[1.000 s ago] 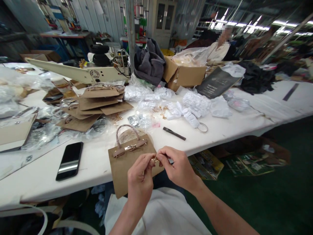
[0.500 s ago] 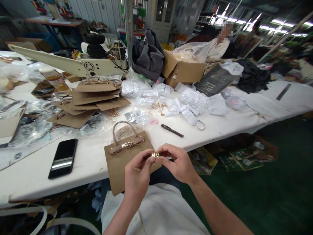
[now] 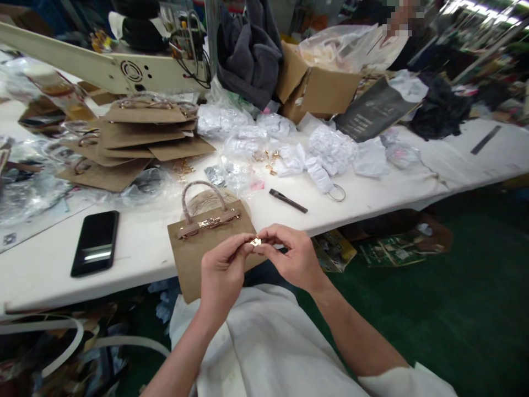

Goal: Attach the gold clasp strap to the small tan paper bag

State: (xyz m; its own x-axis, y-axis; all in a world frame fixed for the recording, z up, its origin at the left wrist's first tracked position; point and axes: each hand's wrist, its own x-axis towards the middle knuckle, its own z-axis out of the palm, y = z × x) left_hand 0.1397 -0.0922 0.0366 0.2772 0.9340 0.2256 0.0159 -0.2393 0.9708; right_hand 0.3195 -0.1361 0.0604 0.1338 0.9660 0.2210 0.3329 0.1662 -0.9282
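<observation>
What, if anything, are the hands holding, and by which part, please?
A small shiny gold-coloured metal piece, pinched at its opposite sides by the fingers of the left hand and the right hand.

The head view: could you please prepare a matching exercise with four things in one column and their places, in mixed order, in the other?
Column one:
1. Gold-coloured metal piece
2. Black smartphone
3. Brown handbag
4. Grey cloth

Column two:
A. Lying wholly on the white table, at the left of the picture
B. Just left of the open cardboard box
C. Between the fingertips of the left hand and right hand
D. Reaching past the table's front edge

Right pairs: 1-C, 2-A, 3-D, 4-B.
</observation>
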